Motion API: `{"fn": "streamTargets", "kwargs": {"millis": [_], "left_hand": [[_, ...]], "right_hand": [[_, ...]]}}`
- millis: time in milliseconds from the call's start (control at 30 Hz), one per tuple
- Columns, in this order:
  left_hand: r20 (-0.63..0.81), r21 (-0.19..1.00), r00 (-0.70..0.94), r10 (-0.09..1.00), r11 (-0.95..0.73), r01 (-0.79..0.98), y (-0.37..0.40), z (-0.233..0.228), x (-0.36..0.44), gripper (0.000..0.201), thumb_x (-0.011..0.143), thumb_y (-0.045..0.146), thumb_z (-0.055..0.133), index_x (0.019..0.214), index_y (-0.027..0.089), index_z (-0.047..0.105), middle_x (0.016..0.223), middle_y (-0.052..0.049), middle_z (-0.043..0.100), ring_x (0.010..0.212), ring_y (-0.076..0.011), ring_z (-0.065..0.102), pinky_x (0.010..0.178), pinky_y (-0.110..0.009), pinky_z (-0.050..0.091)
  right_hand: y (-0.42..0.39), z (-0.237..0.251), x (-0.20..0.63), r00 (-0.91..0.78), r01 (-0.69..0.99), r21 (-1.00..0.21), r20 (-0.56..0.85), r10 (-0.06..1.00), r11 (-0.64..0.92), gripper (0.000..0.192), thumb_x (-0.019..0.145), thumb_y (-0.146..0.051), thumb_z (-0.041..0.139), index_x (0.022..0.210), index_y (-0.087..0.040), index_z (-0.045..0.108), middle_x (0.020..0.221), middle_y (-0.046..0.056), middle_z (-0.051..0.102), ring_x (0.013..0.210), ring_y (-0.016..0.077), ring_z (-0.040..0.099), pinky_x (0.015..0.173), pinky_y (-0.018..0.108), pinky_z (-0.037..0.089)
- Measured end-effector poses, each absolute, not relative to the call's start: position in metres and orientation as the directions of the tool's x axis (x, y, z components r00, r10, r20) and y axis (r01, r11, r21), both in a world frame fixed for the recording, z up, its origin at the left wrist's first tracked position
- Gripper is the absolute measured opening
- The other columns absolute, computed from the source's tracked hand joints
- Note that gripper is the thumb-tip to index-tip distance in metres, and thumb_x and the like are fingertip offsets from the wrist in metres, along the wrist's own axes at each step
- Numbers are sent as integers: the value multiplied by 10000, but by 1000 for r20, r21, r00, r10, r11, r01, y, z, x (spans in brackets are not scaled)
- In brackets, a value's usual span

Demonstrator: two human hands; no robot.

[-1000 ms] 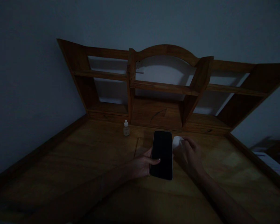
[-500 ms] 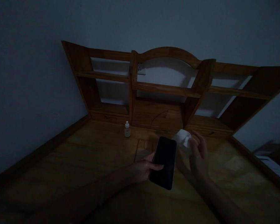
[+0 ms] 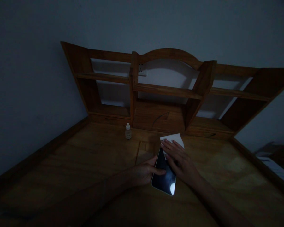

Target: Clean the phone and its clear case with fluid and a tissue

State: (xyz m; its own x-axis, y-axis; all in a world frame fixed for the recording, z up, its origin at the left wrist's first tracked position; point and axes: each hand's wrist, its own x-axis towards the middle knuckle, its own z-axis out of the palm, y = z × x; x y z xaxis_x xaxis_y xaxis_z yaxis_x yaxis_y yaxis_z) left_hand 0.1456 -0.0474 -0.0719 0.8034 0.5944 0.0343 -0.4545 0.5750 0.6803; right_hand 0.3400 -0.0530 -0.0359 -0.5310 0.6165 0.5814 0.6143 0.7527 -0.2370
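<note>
My left hand (image 3: 144,171) grips a smartphone (image 3: 164,181) by its left side, thumb over the dark screen. A bright reflection shows at the phone's lower right corner. Against the phone's upper end my right hand (image 3: 180,159) presses a white tissue (image 3: 176,138), fingers laid along it. Part of the tissue is spread out beyond the fingertips, and the hand covers the phone's top right. Beneath and behind the phone, a flat, clear rectangular piece that looks like a phone case (image 3: 142,148) lies on the wooden desk (image 3: 90,157).
A small dropper-style bottle (image 3: 128,131) with a white cap stands upright towards the back of the desk. Behind it rises a wooden shelf unit (image 3: 170,91) with a wall socket (image 3: 142,71) showing through. White papers (image 3: 274,168) lie beyond the right edge. The room is dim.
My right hand has moved left with the tissue, from beside the phone onto its upper end. The tissue now lies flatter. A bright reflection has appeared on the screen.
</note>
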Motion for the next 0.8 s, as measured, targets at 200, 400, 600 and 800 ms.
{"fn": "streamTargets", "kwargs": {"millis": [200,400,600,800], "left_hand": [[-58,704,802,595,594,-390,-51,-64,141,667,717,26,745,1316,246,554,1230,-93,635,1152,-239,605,1031,-383,381],[-61,748,763,644,535,-392,-53,-61,139,627,678,49,787,1255,213,604,1183,-92,652,1085,-226,622,961,-342,427],[-146,773,726,672,535,-340,-53,-61,138,412,678,160,830,1061,151,680,1006,-78,686,861,-163,653,823,-289,475],[-260,803,576,775,505,-317,-58,-57,133,431,685,482,813,898,139,664,728,-16,644,598,-100,588,584,-214,439]], "right_hand": [[-51,-35,343,-325,619,-458,590,739,638,432,999,-243,447,1418,-340,491,1557,-1,384,1452,254,321,1190,544,267],[-57,-33,340,-38,416,-779,501,864,470,372,990,-389,476,1346,-340,574,1404,24,580,1301,272,529,1089,476,416],[-49,-45,347,219,230,-936,316,923,266,364,882,-514,607,1098,-248,730,1101,71,737,1014,291,668,870,401,522],[-37,-66,352,336,111,-981,187,923,159,405,838,-553,644,1027,-205,729,972,69,731,869,248,649,697,317,509]]}}
